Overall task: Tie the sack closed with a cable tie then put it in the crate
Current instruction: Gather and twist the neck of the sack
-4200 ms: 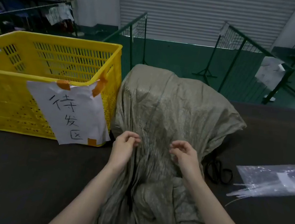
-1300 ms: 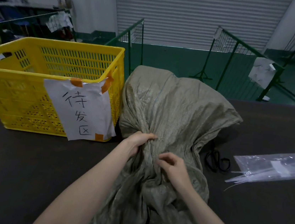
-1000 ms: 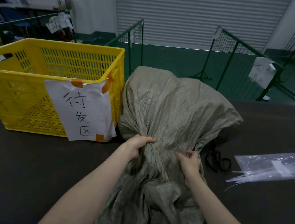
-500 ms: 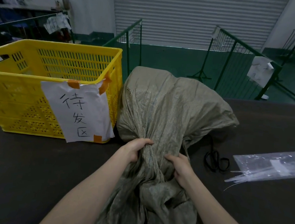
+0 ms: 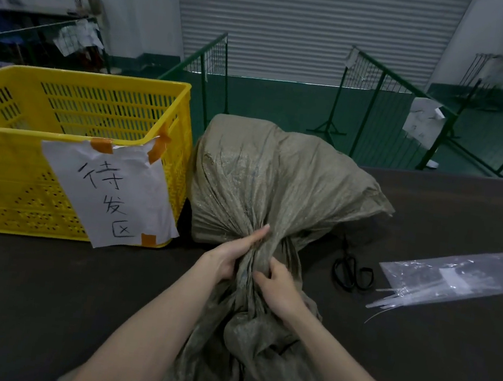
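Now that the fingers (image 5: 260, 275) of both hands have closed in from apart, the left hand (image 5: 229, 255) and right hand (image 5: 279, 288) clench the sack (image 5: 276, 187)'s gathered neck at frame centre. Ties (image 5: 395, 299) lie right on the surface (image 5: 41, 291); crate (image 5: 76, 137) upper left, unfilled.

Back wall: a grey roller shutter (image 5: 314, 27), fully down, between white walls (image 5: 145, 12).
Floor: green (image 5: 286, 99) — darker along the wall base.
Barriers: green wire-mesh fences (image 5: 378, 101) on stands, paper sheets (image 5: 423, 121) hung on them.
Table: dark, matte top (image 5: 41, 291).
Light: dim — flat.
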`<state>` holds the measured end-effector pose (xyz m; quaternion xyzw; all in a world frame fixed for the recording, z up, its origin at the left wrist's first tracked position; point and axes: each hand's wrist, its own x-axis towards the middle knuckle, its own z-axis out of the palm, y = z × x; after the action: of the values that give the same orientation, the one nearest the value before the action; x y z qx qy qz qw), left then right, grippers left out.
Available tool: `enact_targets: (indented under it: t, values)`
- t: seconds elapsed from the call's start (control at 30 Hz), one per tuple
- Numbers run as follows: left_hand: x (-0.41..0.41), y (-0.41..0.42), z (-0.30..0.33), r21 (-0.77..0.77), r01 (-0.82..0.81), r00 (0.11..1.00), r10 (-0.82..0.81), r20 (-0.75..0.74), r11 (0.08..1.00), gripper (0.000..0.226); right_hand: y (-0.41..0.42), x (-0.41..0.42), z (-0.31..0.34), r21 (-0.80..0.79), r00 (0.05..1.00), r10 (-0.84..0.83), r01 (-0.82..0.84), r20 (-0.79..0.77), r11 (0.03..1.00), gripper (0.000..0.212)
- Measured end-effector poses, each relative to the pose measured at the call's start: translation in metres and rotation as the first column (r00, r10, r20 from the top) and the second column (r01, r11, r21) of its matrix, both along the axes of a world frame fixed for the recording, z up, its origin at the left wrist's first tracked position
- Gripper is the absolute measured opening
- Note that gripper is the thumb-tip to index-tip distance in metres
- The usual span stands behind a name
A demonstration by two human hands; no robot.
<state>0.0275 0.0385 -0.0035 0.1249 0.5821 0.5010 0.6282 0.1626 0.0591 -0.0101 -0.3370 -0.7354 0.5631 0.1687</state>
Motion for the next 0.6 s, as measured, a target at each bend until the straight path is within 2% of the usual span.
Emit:
enact_targets:
  t: [0.1,0.17,0.33,0.4,0.53,0.6]
  values:
    - [0.0,0.002,-0.002,0.017,0.007,0.999,-0.006,-0.037,1.0,0.02,-0.003,-0.001,-0.002,0.068,0.996,0.059,-0.063,0.061,0.996,0.033]
    - [0.0,0.003,-0.004,0.007,-0.001,0.997,0.002,-0.082,1.0,0.012,0.0,0.001,-0.001,0.073,0.99,0.101,-0.108,0.097,0.991,0.031]
    - [0.002,0.012,-0.012,-0.012,-0.123,0.977,0.118,-0.179,0.992,0.005,0.013,0.017,0.009,-0.255,0.996,0.091,-0.085,0.01,0.963,0.023]
    - [0.002,0.015,-0.015,-0.004,-0.148,0.972,0.145,-0.182,0.989,0.007,0.022,0.024,0.015,-0.319,1.0,0.009,-0.011,-0.009,0.948,0.019]
    - [0.006,0.017,-0.017,0.015,-0.193,0.963,0.193,-0.186,0.981,0.009,0.05,0.032,0.013,-0.404,0.945,-0.327,0.291,-0.023,0.867,0.012]
    - [0.007,0.018,-0.018,0.012,-0.204,0.965,0.203,-0.168,0.979,0.013,0.067,0.032,0.002,-0.344,0.889,-0.457,0.428,-0.004,0.836,0.01]
